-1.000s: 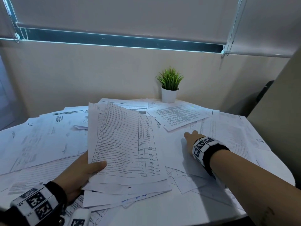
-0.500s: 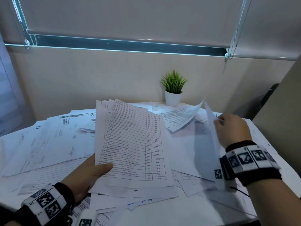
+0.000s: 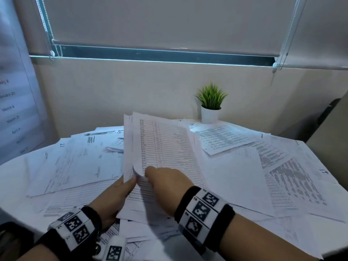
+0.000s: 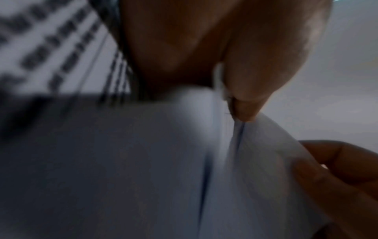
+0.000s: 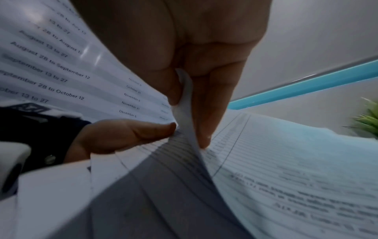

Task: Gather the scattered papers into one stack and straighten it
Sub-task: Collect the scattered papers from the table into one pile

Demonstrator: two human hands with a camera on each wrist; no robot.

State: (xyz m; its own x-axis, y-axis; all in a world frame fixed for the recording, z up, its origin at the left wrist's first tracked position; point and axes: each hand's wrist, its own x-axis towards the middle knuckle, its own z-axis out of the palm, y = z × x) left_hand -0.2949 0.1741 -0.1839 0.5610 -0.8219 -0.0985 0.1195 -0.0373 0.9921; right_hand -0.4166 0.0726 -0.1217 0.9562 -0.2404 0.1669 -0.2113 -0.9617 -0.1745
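Papers (image 3: 244,176) litter the desk (image 3: 11,178) near a potted plant (image 3: 210,104), left hand (image 3: 113,196) gripping the stack (image 3: 163,147), right hand (image 3: 167,183) pinching a sheet (image 5: 185,100), left-wrist view blurred.

White papers (image 3: 165,147) printed with black tables; green plant (image 3: 211,97) in a white pot (image 3: 209,114).

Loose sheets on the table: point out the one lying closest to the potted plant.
The printed sheet lying askew just in front of the white plant pot; the other loose sheets lie farther from it.
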